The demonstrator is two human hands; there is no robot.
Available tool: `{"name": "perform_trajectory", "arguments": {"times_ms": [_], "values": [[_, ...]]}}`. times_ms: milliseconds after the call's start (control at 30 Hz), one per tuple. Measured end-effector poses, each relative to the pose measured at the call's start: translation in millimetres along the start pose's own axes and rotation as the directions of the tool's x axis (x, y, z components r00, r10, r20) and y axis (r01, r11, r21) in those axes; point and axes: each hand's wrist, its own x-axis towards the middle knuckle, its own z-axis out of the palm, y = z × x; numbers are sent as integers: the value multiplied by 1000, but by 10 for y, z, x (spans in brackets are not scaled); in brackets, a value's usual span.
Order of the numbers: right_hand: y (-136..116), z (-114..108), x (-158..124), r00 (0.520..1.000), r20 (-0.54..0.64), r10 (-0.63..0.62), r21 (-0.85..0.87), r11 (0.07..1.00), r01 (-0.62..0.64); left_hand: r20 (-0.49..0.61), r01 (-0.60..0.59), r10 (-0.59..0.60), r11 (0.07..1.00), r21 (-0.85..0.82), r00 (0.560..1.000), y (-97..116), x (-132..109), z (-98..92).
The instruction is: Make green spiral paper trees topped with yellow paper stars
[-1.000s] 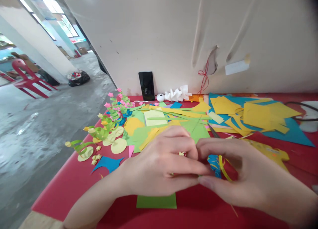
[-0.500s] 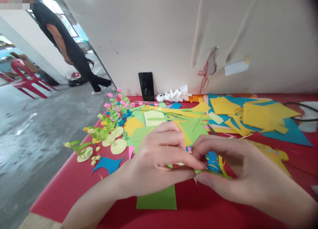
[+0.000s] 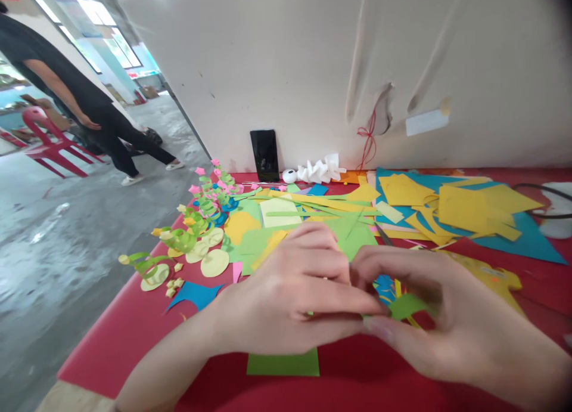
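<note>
Above the cluttered counter (image 3: 134,322), left hand (image 3: 290,293) and right hand (image 3: 447,322) meet, both grips pinching a green strip (image 3: 404,306) to steady it.

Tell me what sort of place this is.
Likely a paper-craft table in an open concrete hall: the red table is strewn with cut coloured paper and curled paper flowers, and a red plastic chair stands on the bare concrete floor beyond.
</note>
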Motion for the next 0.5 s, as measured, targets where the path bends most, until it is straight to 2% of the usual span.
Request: {"name": "perform_trajectory", "arguments": {"times_ms": [67, 133, 333, 500], "values": [[10, -13, -9, 1000, 31, -2, -71, 997, 4, 97, -19, 21, 1000, -19, 995, -4, -3, -6], [19, -16, -16, 999, 49, 5, -93, 996, -1, 131, -25, 30, 999, -33, 991, -3, -10, -2], [29, 7, -30, 999, 11, 31, 36, 999, -31, -96, 40, -42, 999, -25, 994, 22, -24, 40], [11, 19, -16, 1000, -10, -20, 7, 1000, 20, -165, 94, -99, 995, -38, 981, 25, -15, 71]]}}
